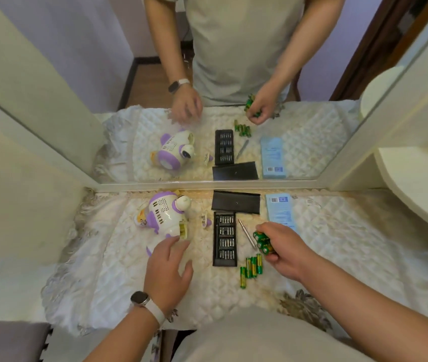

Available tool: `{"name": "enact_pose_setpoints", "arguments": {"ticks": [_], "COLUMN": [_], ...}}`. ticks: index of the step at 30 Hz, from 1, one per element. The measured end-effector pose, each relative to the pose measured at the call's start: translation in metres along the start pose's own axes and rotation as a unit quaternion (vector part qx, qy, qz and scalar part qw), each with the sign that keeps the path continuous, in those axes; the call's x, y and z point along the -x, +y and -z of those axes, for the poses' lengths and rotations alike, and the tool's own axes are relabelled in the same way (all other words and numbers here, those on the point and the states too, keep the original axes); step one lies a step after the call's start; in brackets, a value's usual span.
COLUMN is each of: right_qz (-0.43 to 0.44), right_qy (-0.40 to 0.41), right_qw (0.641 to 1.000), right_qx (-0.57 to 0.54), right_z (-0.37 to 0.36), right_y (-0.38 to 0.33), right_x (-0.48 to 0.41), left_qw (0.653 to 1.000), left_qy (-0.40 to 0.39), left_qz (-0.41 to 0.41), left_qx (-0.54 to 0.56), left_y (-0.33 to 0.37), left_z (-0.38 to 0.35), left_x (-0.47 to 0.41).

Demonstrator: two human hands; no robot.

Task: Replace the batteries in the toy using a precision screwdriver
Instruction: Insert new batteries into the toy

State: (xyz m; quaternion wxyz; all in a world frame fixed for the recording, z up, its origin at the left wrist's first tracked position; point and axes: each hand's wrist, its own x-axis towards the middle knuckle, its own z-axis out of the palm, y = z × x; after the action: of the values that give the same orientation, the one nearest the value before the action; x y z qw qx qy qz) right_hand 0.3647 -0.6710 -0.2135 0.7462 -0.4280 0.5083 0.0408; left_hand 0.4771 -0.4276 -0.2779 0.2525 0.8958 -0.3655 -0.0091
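Quilted white cloth (pixel 351 244) in front; mirror (pixel 312 74) behind; cream panels (pixel 25 192) at sides; lilac wall (pixel 90 35) reflected.

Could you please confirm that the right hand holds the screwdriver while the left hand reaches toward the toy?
Not quite: in the head view the right hand grips green batteries; the screwdriver lies on the cloth beside it. The left hand does reach toward the toy.

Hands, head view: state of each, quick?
Left hand: open, holding nothing, fingers by the toy.
Right hand: closed around a bunch of green batteries.
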Motion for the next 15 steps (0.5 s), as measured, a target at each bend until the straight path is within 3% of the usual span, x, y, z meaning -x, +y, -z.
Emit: {"name": "enact_pose_setpoints", "arguments": {"ticks": [4,10,15], "right_qz": [0.016,0.022,0.027], "right_qy": [0.014,0.046,0.073], "right_qw": [1.000,0.998,0.995], "right_qx": [-0.016,-0.042,-0.069], "right_z": [0.031,0.084,0.121], "right_y": [0.004,0.011,0.009], "right_x": [0.008,0.015,0.011], "left_qw": [0.998,0.976,0.964], "left_qy": [-0.001,-0.186,-0.255], "left_qz": [-0.055,-0.104,-0.032], "left_qx": [0.005,-0.033,-0.067], "left_y": [0.044,0.135,0.182], "left_z": [-0.021,-0.070,-0.112], "left_x": [-0.019,-0.070,-0.116]}}
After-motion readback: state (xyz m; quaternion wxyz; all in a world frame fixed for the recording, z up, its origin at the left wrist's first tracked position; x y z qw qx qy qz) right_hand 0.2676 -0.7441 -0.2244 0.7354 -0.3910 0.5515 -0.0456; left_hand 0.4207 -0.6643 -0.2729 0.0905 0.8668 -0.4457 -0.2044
